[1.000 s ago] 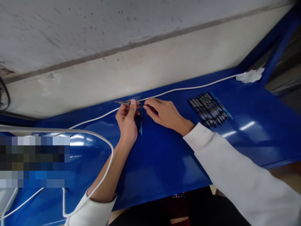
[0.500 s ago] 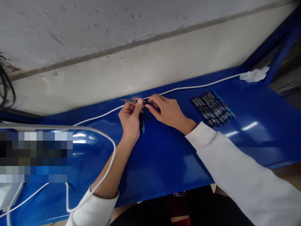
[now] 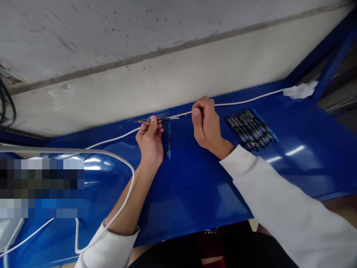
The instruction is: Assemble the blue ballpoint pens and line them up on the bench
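Observation:
Between thumb and fingers, my left hand (image 3: pixel 150 139) grips a grey pen part (image 3: pixel 143 121), its tip pointing left. A thin refill (image 3: pixel 173 118) sticks out of it to the right, its end pale. My right hand (image 3: pixel 205 123) is closed, away from the refill, near the white cable; what it holds, if anything, is hidden by the fingers. A blue pen (image 3: pixel 169 139) lies upright in the view, just right of my left hand. Several dark pens (image 3: pixel 245 130) lie side by side to the right of my right hand, with a blue pen (image 3: pixel 264 124) at their right edge.
A white cable (image 3: pixel 248 99) runs along the back of the blue table (image 3: pixel 195 193) to a crumpled white plastic piece (image 3: pixel 301 90). Another white cable (image 3: pixel 131 186) loops over my left forearm. A pixelated area covers the left side. A pale wall stands behind.
My right hand has moved right, away from my left hand. My left hand has shifted slightly left, exposing the refill and the blue pen beside it.

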`<action>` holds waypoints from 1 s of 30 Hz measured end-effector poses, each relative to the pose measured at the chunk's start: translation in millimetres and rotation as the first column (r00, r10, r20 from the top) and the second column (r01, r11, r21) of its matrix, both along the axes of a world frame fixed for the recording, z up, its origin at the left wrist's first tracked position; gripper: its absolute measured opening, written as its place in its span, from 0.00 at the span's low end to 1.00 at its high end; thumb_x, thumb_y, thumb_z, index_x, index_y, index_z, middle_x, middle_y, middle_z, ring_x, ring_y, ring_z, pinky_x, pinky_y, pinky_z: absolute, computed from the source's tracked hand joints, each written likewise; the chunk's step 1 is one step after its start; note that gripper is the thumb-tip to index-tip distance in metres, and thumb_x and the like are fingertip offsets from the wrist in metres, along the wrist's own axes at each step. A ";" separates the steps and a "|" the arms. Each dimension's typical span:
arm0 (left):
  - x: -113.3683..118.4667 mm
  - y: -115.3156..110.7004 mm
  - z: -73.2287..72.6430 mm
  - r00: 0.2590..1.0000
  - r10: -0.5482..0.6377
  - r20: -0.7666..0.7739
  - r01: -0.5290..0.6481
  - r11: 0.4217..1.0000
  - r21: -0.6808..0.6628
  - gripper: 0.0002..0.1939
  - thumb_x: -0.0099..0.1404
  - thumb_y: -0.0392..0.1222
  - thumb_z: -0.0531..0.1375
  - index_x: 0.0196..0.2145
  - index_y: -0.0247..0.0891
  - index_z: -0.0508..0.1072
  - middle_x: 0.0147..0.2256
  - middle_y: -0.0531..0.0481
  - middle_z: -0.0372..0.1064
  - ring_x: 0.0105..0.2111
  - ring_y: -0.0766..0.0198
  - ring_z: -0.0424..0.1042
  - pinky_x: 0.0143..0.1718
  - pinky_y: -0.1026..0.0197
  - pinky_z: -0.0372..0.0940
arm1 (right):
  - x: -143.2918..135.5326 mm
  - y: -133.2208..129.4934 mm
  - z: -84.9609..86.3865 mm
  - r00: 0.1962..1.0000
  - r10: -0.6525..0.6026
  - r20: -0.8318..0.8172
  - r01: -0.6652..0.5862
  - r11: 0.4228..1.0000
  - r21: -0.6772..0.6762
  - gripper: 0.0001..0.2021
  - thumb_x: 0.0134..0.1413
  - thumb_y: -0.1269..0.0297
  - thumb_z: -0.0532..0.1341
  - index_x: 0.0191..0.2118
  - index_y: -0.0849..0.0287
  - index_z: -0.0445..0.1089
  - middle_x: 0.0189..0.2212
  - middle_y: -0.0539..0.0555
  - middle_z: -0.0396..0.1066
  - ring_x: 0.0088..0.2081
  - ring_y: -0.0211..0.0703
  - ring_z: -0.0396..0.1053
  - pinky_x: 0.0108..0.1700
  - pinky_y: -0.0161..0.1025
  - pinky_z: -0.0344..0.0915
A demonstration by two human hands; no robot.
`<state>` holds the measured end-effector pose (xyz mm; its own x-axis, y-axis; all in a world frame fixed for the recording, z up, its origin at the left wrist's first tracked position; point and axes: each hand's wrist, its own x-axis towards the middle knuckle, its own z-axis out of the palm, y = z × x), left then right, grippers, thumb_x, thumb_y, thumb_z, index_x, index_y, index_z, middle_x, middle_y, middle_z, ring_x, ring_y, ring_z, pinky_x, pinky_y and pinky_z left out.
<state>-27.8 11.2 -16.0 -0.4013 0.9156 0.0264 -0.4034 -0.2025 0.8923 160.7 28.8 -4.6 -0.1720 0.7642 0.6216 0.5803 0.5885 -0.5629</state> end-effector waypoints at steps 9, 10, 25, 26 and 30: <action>3.5 -2.9 4.9 0.999 -0.037 -0.011 0.038 0.999 0.017 0.13 0.65 0.47 0.76 0.34 0.39 0.78 0.35 0.50 0.75 0.33 0.68 0.72 0.35 0.64 0.67 | 0.6 -0.3 -1.7 0.999 -0.003 -0.042 0.002 1.000 -0.023 0.25 0.81 0.46 0.38 0.66 0.53 0.60 0.51 0.62 0.68 0.51 0.57 0.73 0.52 0.56 0.72; 3.5 -3.0 5.2 0.999 -0.039 -0.017 0.040 0.999 0.016 0.13 0.65 0.47 0.76 0.34 0.39 0.78 0.35 0.50 0.75 0.33 0.67 0.73 0.35 0.63 0.67 | 0.4 -0.3 -0.9 1.000 0.005 -0.025 -0.005 1.000 -0.026 0.25 0.81 0.46 0.39 0.66 0.53 0.61 0.51 0.62 0.68 0.50 0.57 0.73 0.52 0.56 0.72; 4.8 -3.3 3.4 1.000 0.000 -0.030 0.001 0.999 0.043 0.13 0.66 0.49 0.75 0.35 0.40 0.78 0.38 0.48 0.77 0.34 0.66 0.72 0.34 0.63 0.67 | -4.3 5.0 -5.4 0.963 0.202 0.178 -0.188 0.978 -0.095 0.16 0.82 0.56 0.47 0.50 0.55 0.70 0.46 0.57 0.74 0.44 0.47 0.72 0.42 0.40 0.63; 4.6 -3.2 3.2 0.999 0.008 -0.031 -0.006 0.999 0.041 0.13 0.66 0.49 0.75 0.35 0.40 0.78 0.38 0.49 0.77 0.34 0.66 0.72 0.33 0.62 0.67 | -4.4 5.0 -5.3 0.964 0.195 0.180 -0.181 0.979 -0.094 0.16 0.82 0.56 0.48 0.50 0.55 0.70 0.46 0.57 0.74 0.43 0.46 0.72 0.42 0.40 0.62; 3.4 -2.9 1.9 0.999 0.043 -0.031 -0.041 0.998 0.051 0.13 0.66 0.47 0.75 0.34 0.40 0.76 0.37 0.50 0.77 0.33 0.67 0.73 0.33 0.61 0.67 | -4.6 4.9 -5.1 0.963 0.184 0.196 -0.169 0.981 -0.093 0.15 0.81 0.58 0.49 0.49 0.56 0.71 0.45 0.57 0.75 0.42 0.46 0.72 0.41 0.40 0.61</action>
<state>-24.3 8.3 -14.1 -0.4376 0.8951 0.0857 -0.3652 -0.2640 0.8927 156.1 33.7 -9.7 -0.4249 0.7533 0.5020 0.5778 0.6526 -0.4902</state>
